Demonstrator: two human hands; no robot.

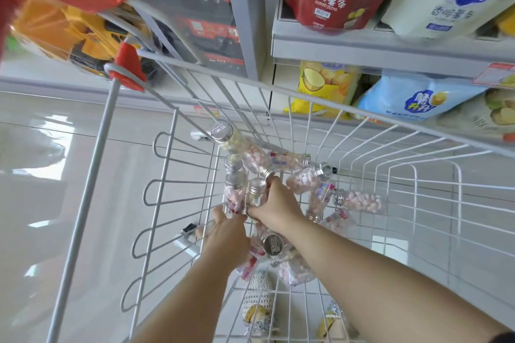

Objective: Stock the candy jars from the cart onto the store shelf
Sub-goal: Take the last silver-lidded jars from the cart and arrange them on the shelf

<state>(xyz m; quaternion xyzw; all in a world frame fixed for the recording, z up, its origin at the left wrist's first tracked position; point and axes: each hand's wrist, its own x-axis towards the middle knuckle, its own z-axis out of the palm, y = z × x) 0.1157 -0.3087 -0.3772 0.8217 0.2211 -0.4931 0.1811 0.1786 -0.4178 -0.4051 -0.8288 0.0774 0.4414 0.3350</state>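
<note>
Candy jars (359, 200) lie heaped in the wire cart (223, 75), the left hand (227, 234) curled round one and the right hand (276, 203) gripping another's neck, so lifting both together may snag wires or topple neighbours.

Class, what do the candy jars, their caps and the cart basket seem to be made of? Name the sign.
Candy jars: clear glass or plastic, since the candies show through. Caps: shiny silver, likely metal or metallised plastic. Cart basket: thin wire, coated white.
</note>
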